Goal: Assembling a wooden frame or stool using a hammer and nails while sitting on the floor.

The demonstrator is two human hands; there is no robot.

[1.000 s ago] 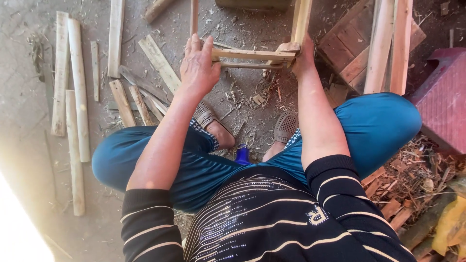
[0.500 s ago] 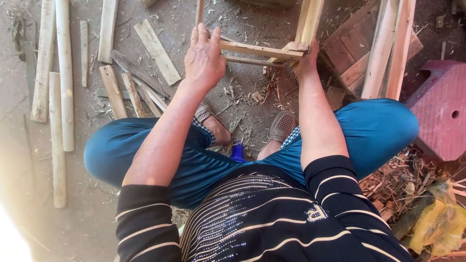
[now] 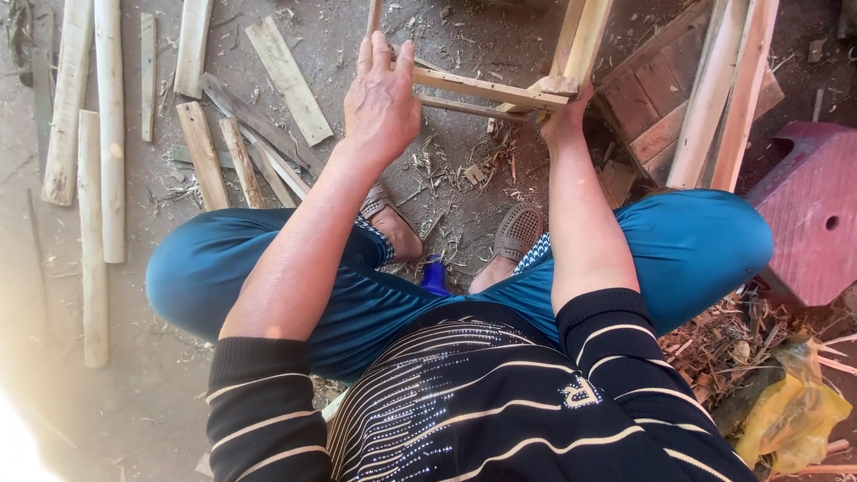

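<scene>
Head view looking straight down, and I've got both arms stretched out ahead over the knees to a pale wooden frame [image 3: 500, 89] standing on the dirt floor [image 3: 446, 36]. Left hand [image 3: 382, 100] lies palm down on the near rail of that frame, fingers extended and close together over the wood, draped on it more than curled under. Right hand [image 3: 564, 112] is at the frame's right corner, just where the rail meets the upright post; the fingers are hidden behind the joint, so I can't tell how tightly it's clamped, only that it's touching the wood. A thinner crossbar [image 3: 464, 109] runs just below the rail, between the two hands. Off to my left, a scatter of loose wooden slats [image 3: 98, 134] lies on the ground, well apart from the frame. Right of the frame there's a stack of boards [image 3: 714, 98] leaning in, and past that a dark red plastic stool [image 3: 808, 210]. Down by the right knee, a yellow plastic bag [image 3: 790, 415] sits among wood shavings [image 3: 714, 348]. Both sandalled feet rest on the ground below the frame.
</scene>
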